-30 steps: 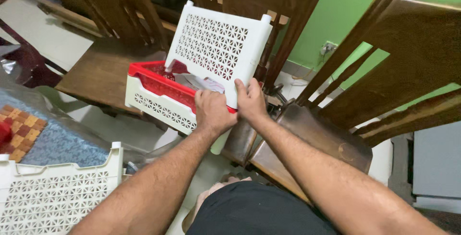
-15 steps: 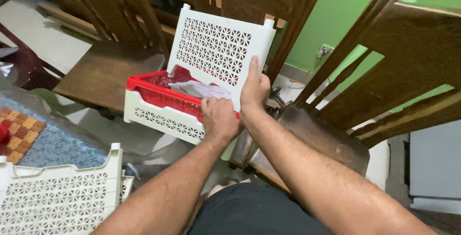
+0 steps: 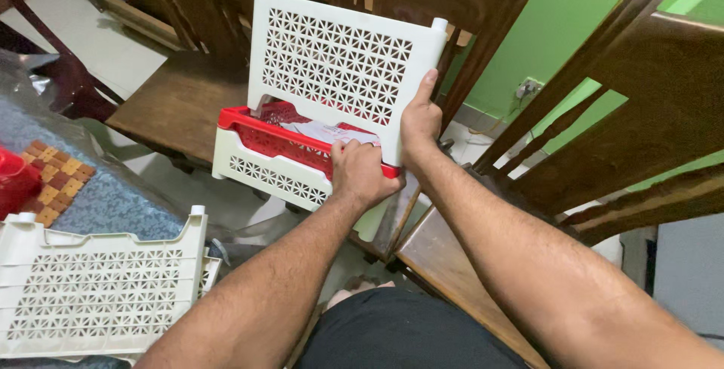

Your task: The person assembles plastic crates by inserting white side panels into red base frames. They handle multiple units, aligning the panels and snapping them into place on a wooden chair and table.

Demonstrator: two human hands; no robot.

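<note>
A cream perforated plastic panel (image 3: 339, 64) stands upright in a red tray with a cream perforated front wall (image 3: 268, 177), which rests on a dark wooden chair seat (image 3: 170, 105). My right hand (image 3: 420, 124) grips the panel's right edge, thumb up along the side. My left hand (image 3: 360, 173) is closed over the tray's red rim at its near right corner. A white paper (image 3: 332, 132) lies inside the tray behind my left hand.
Another cream perforated panel (image 3: 98, 293) lies at the lower left on a blue patterned surface (image 3: 105, 203) with a woven checked mat (image 3: 60, 177) and a red object (image 3: 11, 180). Dark wooden chairs (image 3: 626, 120) crowd the right, against a green wall (image 3: 558, 30).
My right hand has slid up the panel's right edge. My left hand has moved from the panel's bottom onto the tray's red rim. The panel stands more upright.
</note>
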